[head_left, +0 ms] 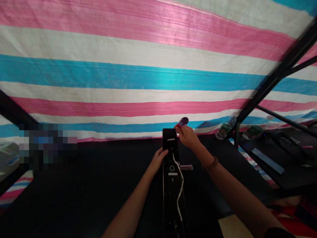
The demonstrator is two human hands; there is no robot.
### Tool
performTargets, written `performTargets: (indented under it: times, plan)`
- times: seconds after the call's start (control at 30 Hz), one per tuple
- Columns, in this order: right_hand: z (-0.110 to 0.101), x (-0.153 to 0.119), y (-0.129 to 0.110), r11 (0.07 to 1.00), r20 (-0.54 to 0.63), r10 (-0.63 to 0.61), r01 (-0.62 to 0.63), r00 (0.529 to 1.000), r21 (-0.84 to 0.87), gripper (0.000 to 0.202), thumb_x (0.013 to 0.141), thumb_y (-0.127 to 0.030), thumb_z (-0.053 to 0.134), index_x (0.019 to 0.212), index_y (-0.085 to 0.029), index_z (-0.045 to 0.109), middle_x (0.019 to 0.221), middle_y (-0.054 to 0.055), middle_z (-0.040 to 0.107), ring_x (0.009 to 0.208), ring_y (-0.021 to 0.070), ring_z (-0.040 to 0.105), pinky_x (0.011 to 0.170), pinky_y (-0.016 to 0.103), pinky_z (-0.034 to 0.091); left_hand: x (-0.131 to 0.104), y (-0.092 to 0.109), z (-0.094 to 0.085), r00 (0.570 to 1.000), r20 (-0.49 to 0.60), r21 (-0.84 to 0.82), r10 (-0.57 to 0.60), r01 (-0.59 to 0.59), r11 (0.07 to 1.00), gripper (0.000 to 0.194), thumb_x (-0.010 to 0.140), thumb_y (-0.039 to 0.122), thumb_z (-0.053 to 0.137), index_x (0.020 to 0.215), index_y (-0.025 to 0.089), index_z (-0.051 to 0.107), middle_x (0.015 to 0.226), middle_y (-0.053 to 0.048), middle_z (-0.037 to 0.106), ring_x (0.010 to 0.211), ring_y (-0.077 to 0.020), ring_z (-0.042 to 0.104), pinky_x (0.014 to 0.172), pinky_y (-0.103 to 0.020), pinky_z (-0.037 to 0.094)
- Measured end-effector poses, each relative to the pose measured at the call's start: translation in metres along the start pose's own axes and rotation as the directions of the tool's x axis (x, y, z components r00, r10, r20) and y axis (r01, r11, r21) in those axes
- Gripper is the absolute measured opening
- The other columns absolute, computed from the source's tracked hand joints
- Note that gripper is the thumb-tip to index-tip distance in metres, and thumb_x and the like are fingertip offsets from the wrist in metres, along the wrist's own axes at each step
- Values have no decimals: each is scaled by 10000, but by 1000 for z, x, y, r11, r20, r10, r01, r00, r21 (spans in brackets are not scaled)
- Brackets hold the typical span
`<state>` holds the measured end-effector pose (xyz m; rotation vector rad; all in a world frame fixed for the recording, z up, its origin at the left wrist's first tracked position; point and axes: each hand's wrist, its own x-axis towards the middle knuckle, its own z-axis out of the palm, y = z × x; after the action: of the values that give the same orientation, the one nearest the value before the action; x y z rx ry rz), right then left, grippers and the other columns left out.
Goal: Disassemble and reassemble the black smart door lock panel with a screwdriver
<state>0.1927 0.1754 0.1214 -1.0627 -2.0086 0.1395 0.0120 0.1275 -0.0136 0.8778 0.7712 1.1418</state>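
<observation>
A long black door lock panel (169,185) stands in front of me, with a white cable (181,185) running down its face. A shiny lever handle (188,167) juts out from its right side. My left hand (158,158) is closed on the panel's left edge, thumb on the face. At the top right corner, my right hand (187,135) pinches a small screwdriver (183,121) with a dark purple handle. The screwdriver's handle end points up and to the right. Its tip is hidden by my fingers, so I cannot tell whether it touches the panel.
A black table (99,185) spreads under the work. Striped plastic sheeting (138,76) hangs behind it. Black metal frame bars (262,82) slope on the right. Plastic bottles (223,130) stand near a bar, and a pale flat strip (268,161) lies on the right-hand table.
</observation>
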Motion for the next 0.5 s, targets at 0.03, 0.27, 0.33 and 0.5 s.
performTargets:
  times: [0.03, 0.27, 0.33, 0.5]
  plan:
    - [1, 0, 0, 1000, -7, 5, -5, 1000, 7, 280, 1035, -390, 415, 933, -218, 610, 818, 87, 695, 750, 225, 672, 722, 347, 516, 0, 0, 0, 1000, 0, -1, 3, -3, 1000, 441, 725, 498, 816, 993, 154, 750, 856, -49, 761, 755, -193, 692, 714, -274, 516]
    - [3, 9, 3, 990, -27, 49, -45, 998, 137, 323, 1048, -461, 375, 913, -227, 554, 851, 72, 720, 678, 174, 664, 692, 323, 544, -2, 4, 4, 1000, 7, 6, 9, -10, 1000, 447, 716, 521, 813, 965, 155, 752, 843, -45, 759, 731, -190, 686, 718, -285, 513]
    - [2, 10, 4, 990, -40, 55, -49, 998, 134, 325, 1045, -474, 379, 912, -228, 545, 864, 79, 724, 683, 177, 668, 696, 332, 552, -2, 4, 4, 1000, 4, 11, 10, -10, 1000, 444, 712, 523, 815, 955, 156, 753, 846, -46, 761, 742, -196, 690, 721, -286, 512]
    - [-2, 10, 4, 984, -72, 97, -85, 993, 154, 340, 1046, -501, 360, 900, -235, 513, 861, 71, 728, 663, 169, 673, 684, 326, 558, -1, 3, 3, 1000, -5, 16, 16, -16, 1000, 423, 717, 511, 816, 953, 165, 756, 873, -46, 768, 770, -200, 698, 732, -286, 515]
